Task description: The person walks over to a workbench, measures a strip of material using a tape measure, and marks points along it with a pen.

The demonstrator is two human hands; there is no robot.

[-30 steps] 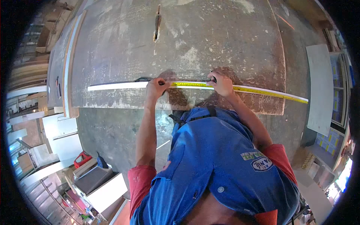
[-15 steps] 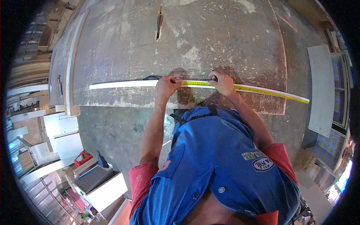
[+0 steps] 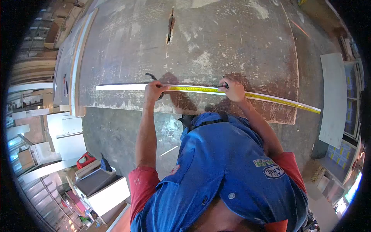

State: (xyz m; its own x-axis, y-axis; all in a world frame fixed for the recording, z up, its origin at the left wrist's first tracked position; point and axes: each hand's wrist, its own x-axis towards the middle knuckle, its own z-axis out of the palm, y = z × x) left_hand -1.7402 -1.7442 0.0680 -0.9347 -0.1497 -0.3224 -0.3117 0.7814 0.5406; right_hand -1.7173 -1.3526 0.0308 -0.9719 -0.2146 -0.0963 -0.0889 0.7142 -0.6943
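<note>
A long narrow white strip (image 3: 119, 87) lies across the worn tabletop, its right end past the table edge. The yellow blade of a tape measure (image 3: 193, 89) is stretched along it to that end. My left hand (image 3: 154, 92) is closed at the blade's left end, with the case mostly hidden by the fingers. A dark curved piece (image 3: 151, 76) sticks out above that hand and dark material shows below it. My right hand (image 3: 234, 92) is closed over the strip and blade, with a small dark item (image 3: 225, 85) at its fingers that I cannot make out.
The tabletop (image 3: 127, 46) has a slot with a saw blade (image 3: 170, 27) toward the far side. A long wooden fence (image 3: 78, 65) lies at the left. A white panel (image 3: 333, 100) stands to the right; boxes and boards (image 3: 102, 189) stand at lower left.
My left hand has slid left along the strip, and more yellow blade shows between my hands. My right hand stays at about the same place on the strip. The view has shifted slightly.
</note>
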